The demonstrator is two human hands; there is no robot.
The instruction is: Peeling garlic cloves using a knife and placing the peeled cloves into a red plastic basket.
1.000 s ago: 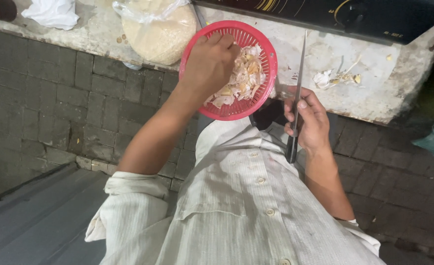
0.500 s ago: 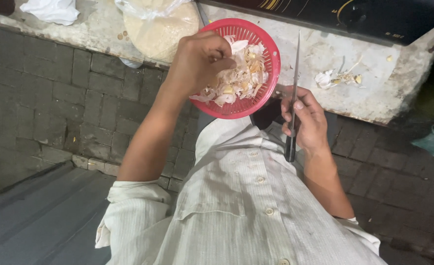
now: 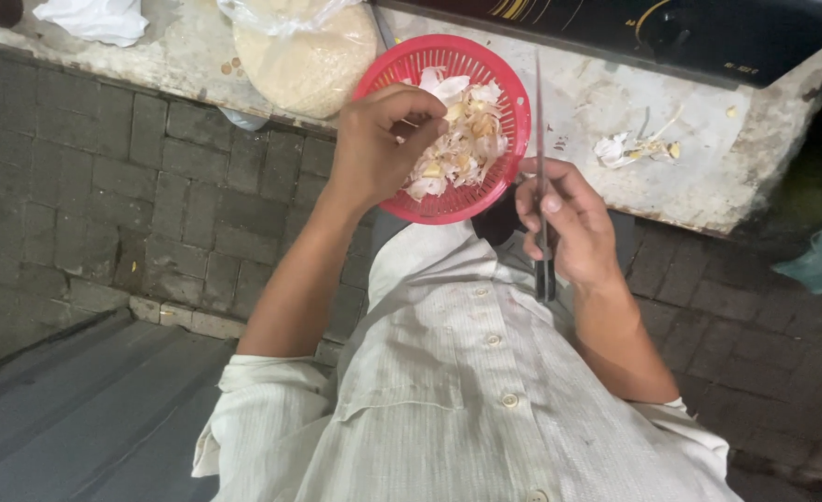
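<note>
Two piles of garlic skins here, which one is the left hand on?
The pile in the red basket; left hand reaches into it. The loose scraps lie untouched on the counter.

A rough, pale concrete worktop ran across the far side of the scene, its surface stained and its near edge chipped, with a dark appliance sitting along its far right and a white cloth at the far left. Below it a wall of grey bricks dropped to the floor, where grey paving bricks spread to the right and smooth grey boards lay at the near left. The light was dim and cool, brightest on the worktop.
</note>
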